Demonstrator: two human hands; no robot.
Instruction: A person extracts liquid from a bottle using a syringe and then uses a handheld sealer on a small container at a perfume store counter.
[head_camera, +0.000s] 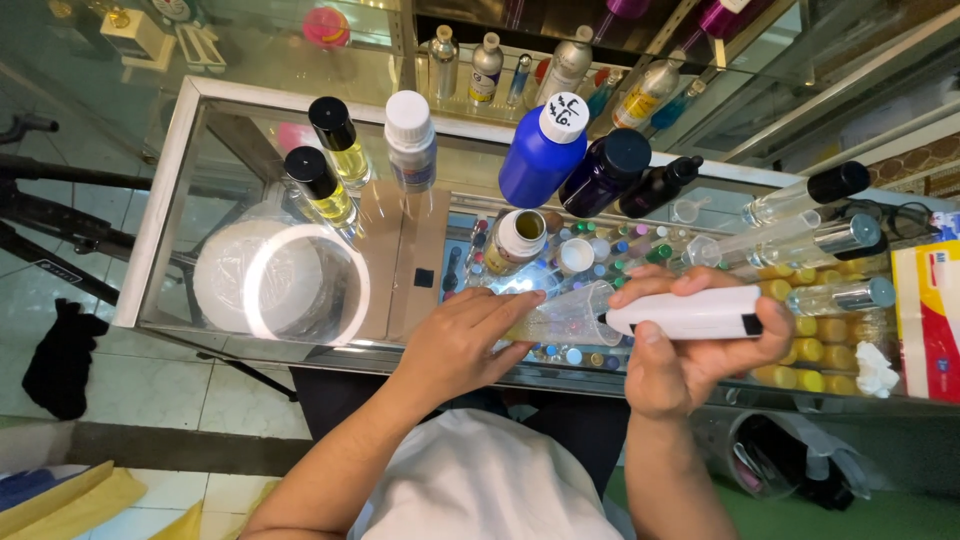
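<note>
My left hand (462, 340) holds a small clear plastic measuring cup (572, 315) with a little yellowish liquid, tipped on its side over the glass counter (400, 240). My right hand (700, 345) grips a white cylindrical bottle (690, 313) lying sideways, its black-tipped nozzle pointing into the cup's mouth. Just beyond the cup stands an open white jar (520, 235) with a yellowish inside.
On the counter stand two black-capped bottles of yellow liquid (330, 170), a white-capped bottle (410, 140), a blue bottle (543, 150), dark bottles (620, 170), and clear glass spray bottles (810, 235) at right. A white round reflection (300, 285) lies left. Metal bottles (560, 65) line a back shelf.
</note>
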